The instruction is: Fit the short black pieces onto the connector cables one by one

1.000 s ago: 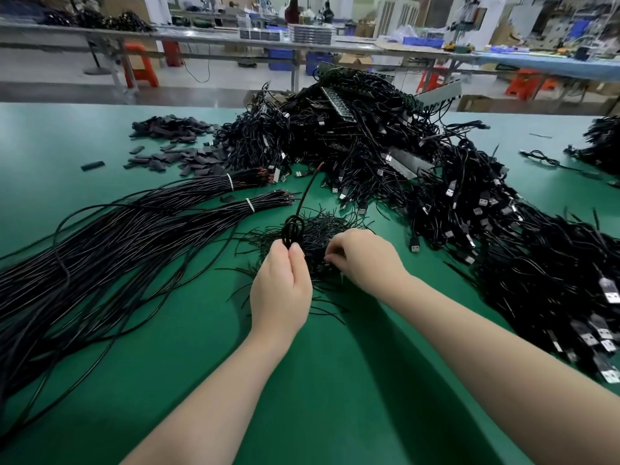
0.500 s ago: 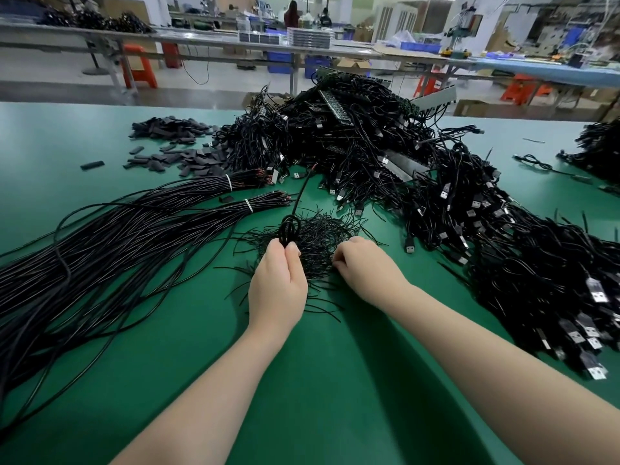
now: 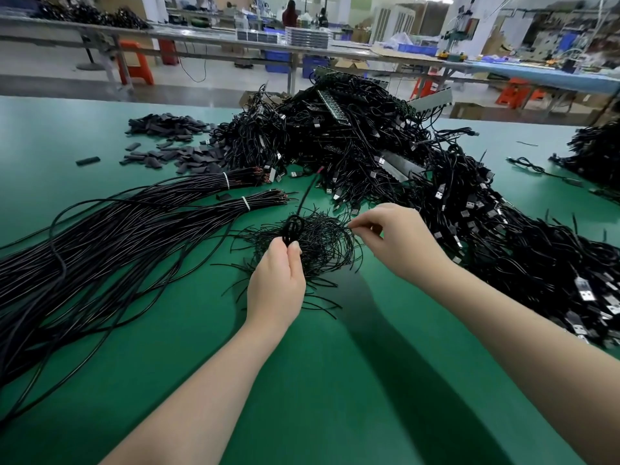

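Observation:
My left hand (image 3: 276, 280) grips a coiled black cable (image 3: 293, 228) whose free end rises toward the big pile. Under it lies a loose heap of thin black strands (image 3: 322, 250) on the green table. My right hand (image 3: 396, 239) is lifted above the heap and pinches one thin strand between thumb and forefinger at its left side. A pile of short flat black pieces (image 3: 174, 142) lies at the far left of the table, away from both hands.
Two tied bundles of long black cables (image 3: 117, 226) spread across the left. A large tangle of USB connector cables (image 3: 402, 162) fills the centre and right. Another cable heap (image 3: 593, 152) sits at the far right edge. Workbenches and orange stools stand behind.
My right hand has risen from the strand heap and moved right, pulling up one thin strand. My left hand keeps its grip on the coiled cable.

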Tool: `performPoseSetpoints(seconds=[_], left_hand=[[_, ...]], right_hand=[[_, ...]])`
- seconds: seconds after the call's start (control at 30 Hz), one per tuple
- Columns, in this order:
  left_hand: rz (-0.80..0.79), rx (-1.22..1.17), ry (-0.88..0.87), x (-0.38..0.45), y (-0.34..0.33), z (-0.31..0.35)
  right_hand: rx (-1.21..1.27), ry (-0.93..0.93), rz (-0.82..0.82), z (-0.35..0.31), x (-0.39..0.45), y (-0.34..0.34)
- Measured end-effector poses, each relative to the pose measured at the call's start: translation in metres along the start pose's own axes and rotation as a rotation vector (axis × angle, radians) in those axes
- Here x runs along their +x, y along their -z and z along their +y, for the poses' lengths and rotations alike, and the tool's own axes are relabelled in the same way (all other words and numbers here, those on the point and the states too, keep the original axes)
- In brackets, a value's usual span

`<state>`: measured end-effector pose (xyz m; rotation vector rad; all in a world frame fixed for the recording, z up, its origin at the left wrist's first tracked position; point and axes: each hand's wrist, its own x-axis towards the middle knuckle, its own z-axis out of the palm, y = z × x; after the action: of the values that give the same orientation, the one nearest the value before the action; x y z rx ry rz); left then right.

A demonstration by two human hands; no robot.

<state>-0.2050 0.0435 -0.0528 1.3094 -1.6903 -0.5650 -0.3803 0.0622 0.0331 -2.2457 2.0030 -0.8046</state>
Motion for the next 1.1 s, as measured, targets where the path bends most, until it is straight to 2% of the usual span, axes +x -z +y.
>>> performPoseSetpoints(seconds=[0.23, 0.47, 0.6, 0.77, 0.87, 1.0, 1.1], left_hand=[[-0.070, 0.173, -0.171, -0.006, -0.001, 0.004], [-0.018, 0.270, -0.184, -0.003, -0.006, 0.001], [-0.060, 0.422, -0.195, -0.007, -0.008, 0.003], [-0.097, 0.494, -0.226, -0.008, -0.008, 0.003], [-0.097, 0.496, -0.252, -0.009, -0.008, 0.004], [-0.081, 0.491, -0.250, -0.007, -0.008, 0.004], [-0.139, 0.542, -0.270, -0.007, -0.010, 0.004]], right_hand=[[0.014, 0.178, -0.110, -0.042, -0.016, 0.004], [0.159, 0.047, -0.122, -0.044, -0.016, 0.004], [0.169, 0.024, -0.185, -0.044, -0.014, 0.005], [0.154, 0.005, -0.252, -0.045, -0.010, 0.012], [0.017, 0.041, -0.298, -0.045, -0.006, 0.017], [-0.410, 0.148, -0.338, -0.052, -0.002, 0.024], [-0.456, 0.344, -0.275, -0.064, 0.000, 0.031]])
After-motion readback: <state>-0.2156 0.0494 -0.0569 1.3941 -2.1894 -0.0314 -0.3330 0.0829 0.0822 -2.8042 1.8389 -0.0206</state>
